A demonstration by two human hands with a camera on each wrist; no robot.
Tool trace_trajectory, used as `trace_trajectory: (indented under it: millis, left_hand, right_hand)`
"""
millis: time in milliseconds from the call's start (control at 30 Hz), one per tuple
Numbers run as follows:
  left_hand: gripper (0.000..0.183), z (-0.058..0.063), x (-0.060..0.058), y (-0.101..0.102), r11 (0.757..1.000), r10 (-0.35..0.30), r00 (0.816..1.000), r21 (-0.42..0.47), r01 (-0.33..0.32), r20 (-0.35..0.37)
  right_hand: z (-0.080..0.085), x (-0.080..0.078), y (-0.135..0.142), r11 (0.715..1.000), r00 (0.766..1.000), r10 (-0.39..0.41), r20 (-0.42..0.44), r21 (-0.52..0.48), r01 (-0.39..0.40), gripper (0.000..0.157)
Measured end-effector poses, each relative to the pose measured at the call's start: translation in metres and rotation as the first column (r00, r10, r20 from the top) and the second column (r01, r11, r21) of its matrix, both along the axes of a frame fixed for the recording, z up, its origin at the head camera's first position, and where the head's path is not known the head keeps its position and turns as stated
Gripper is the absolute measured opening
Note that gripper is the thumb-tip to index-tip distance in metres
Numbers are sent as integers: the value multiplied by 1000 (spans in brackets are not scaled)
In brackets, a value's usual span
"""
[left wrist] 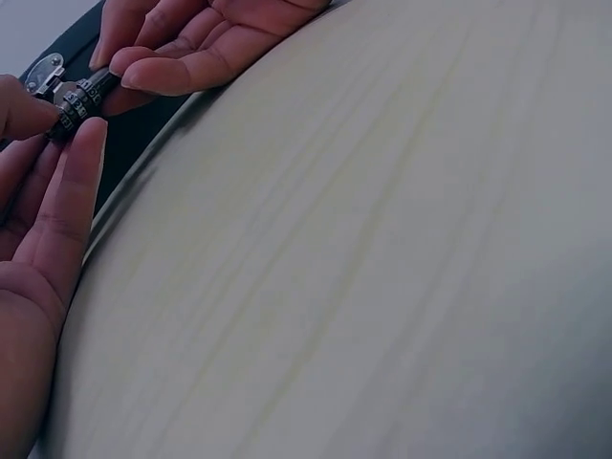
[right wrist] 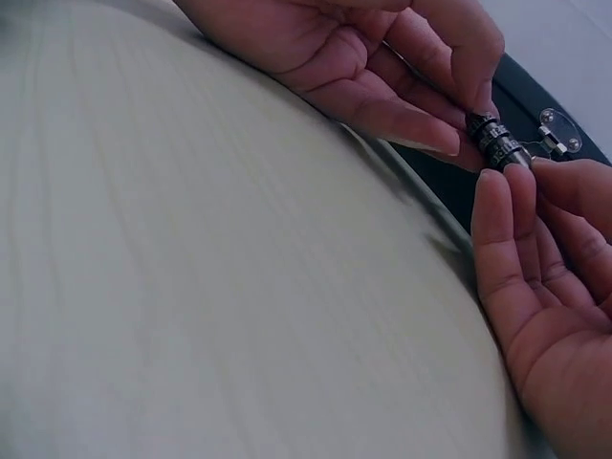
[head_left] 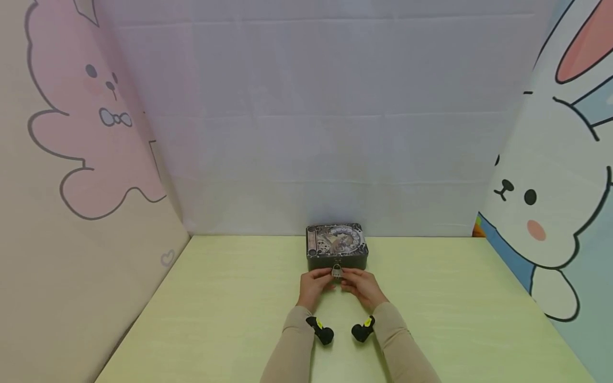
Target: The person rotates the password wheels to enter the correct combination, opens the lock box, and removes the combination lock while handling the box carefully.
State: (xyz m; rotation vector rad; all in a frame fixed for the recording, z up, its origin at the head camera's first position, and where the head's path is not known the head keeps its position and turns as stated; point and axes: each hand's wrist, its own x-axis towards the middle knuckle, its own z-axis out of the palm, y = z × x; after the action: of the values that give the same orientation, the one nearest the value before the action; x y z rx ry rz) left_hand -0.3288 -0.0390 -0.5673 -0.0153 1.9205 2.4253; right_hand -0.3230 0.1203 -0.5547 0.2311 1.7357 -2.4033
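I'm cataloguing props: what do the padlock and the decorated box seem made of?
Padlock: probably metal, silvery and somewhat shiny, with pale highlights on its body. Decorated box: perhaps painted tin, judging by its rounded corners, smooth dark front and printed-looking top; plastic is possible.

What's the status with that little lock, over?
Left hand and right hand: both pinching the padlock. Padlock: at the front clasp of the dark box, locked or not unclear. Nothing seen in the way.

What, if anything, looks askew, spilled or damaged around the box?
Nothing stands out: the box sits closed and upright on the table; the left hand and right hand pinch the combination padlock at the box's latch.
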Motion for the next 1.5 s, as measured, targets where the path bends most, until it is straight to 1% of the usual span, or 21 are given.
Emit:
trace_trajectory:
  millis: [167, 300, 433, 567, 733, 1000, 1400, 1500]
  left_hand:
    - [30, 4, 2, -1, 1000, -15, 1000, -14, 15, 12]
    - [32, 6, 4, -2, 1000, -23, 1000, -7, 23, -6]
    - [34, 6, 3, -1, 1000, -27, 999, 3, 27, -27]
    - [33, 6, 2, -1, 1000, -21, 1000, 0, 21, -22]
    - [31, 3, 0, -1, 1000, -15, 1000, -12, 15, -20]
    - [27, 7, 3, 0, 999, 1, 1000, -43, -2, -10]
    - [25, 0, -2, 1, 1000, 9, 1000, -27, -8, 23]
    - [24, -1, -2, 1, 999, 12, 1000, -31, -11, 7]
  right_hand:
    - [1, -1, 0, 1000, 1000, 8, -3, -4, -8, 34]
    - [1, -2, 0, 1000, 1000, 7, -1, -10, -7, 34]
    - [3, -2, 0, 1000, 1000, 5, 0, -8, -5, 34]
    - [3, -1, 0, 1000, 1000, 9, -6, -15, -9, 34]
    - [2, -1, 1, 1000, 1000, 23, -20, -20, -23, 36]
    - [-1, -1, 1, 1000, 1000, 23, -2, 0, -23, 38]
    - [-1, 1, 2, 1000, 1000, 30, -7, -1, -30, 38]
    - [-1, 1, 2, 1000, 999, 31, -8, 3, -30, 38]
